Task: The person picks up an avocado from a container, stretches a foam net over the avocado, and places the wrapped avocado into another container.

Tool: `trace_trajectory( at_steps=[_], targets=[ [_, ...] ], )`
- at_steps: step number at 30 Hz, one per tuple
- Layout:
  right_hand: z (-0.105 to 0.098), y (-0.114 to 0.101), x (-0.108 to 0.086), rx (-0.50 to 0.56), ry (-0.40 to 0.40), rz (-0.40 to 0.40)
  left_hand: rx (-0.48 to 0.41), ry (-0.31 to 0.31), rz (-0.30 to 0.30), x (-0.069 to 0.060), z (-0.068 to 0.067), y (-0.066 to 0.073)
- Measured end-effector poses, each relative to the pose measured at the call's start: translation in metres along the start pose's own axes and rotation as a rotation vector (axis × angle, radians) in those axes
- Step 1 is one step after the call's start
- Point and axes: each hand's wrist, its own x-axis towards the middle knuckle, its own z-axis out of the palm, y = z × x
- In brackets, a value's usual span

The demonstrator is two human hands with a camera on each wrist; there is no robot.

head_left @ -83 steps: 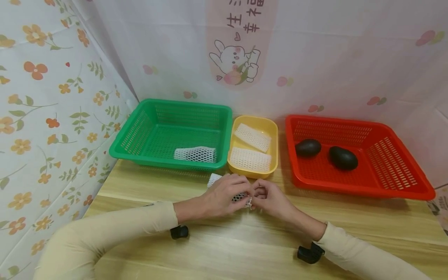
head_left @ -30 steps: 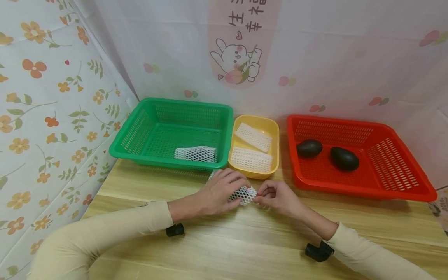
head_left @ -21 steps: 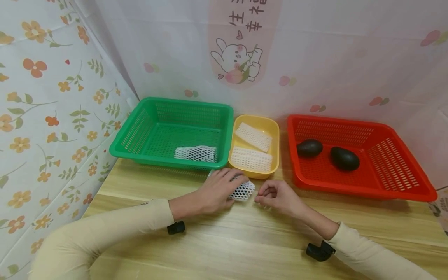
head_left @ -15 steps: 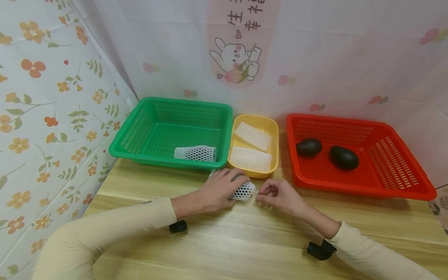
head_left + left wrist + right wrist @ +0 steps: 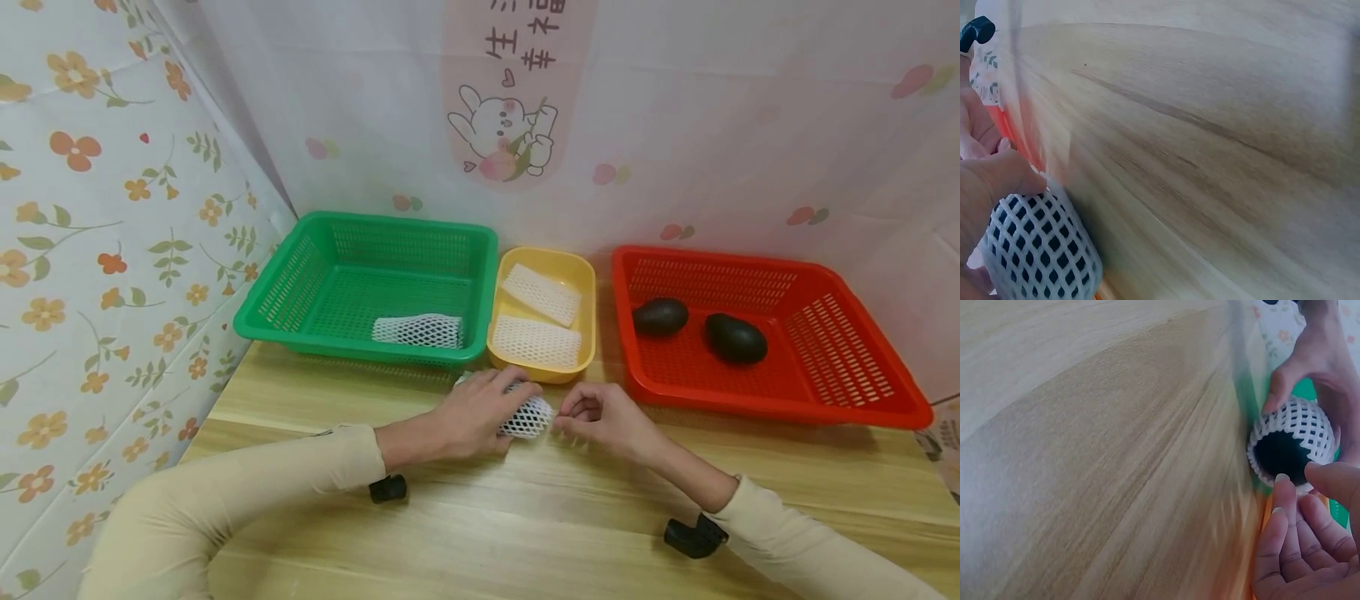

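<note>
My left hand (image 5: 476, 415) grips an avocado (image 5: 1282, 456) inside a white foam net sleeve (image 5: 527, 417) just above or on the table, in front of the yellow tray. The right wrist view shows the sleeve's open end with the dark fruit inside it. At that rim, my right hand (image 5: 611, 422) pinches the net's edge between thumb and fingertips. The left wrist view shows the mesh stretched round the fruit beneath the left thumb (image 5: 1013, 172). Much of the sleeve is hidden under the left hand in the head view.
A green basket (image 5: 360, 354) at the back left holds a netted dark fruit (image 5: 418, 330). The yellow tray (image 5: 588, 333) beside it holds flat foam nets (image 5: 536, 340). The red basket (image 5: 780, 408) on the right holds avocados (image 5: 735, 338). A patterned cloth (image 5: 675, 150) stands behind.
The right fingertips were apart from the net half a second ago and now touch its rim. The left hand with the netted avocado has shifted slightly right.
</note>
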Motion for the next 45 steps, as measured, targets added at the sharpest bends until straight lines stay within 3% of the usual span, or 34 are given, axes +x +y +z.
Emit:
trace_trajectory(
  at_steps=[15, 23, 31, 38, 45],
  targets=[
    [-0.012, -0.002, -0.005, -0.055, 0.015, 0.005, -0.16, -0.016, -0.085, 0.002, -0.002, 0.003],
    [-0.022, -0.01, -0.011, -0.078, -0.083, -0.001, -0.135, -0.068, -0.105, 0.004, 0.0, -0.001],
    [-0.032, -0.025, -0.014, -0.072, -0.176, -0.073, -0.152, -0.096, -0.128, 0.003, 0.002, -0.003],
    [-0.043, -0.034, -0.016, -0.094, -0.209, -0.08, -0.124, -0.099, -0.087, 0.0, -0.007, 0.0],
    [-0.055, -0.047, -0.019, -0.132, -0.182, -0.129, -0.109, -0.13, -0.021, -0.003, -0.021, 0.004]
  ],
)
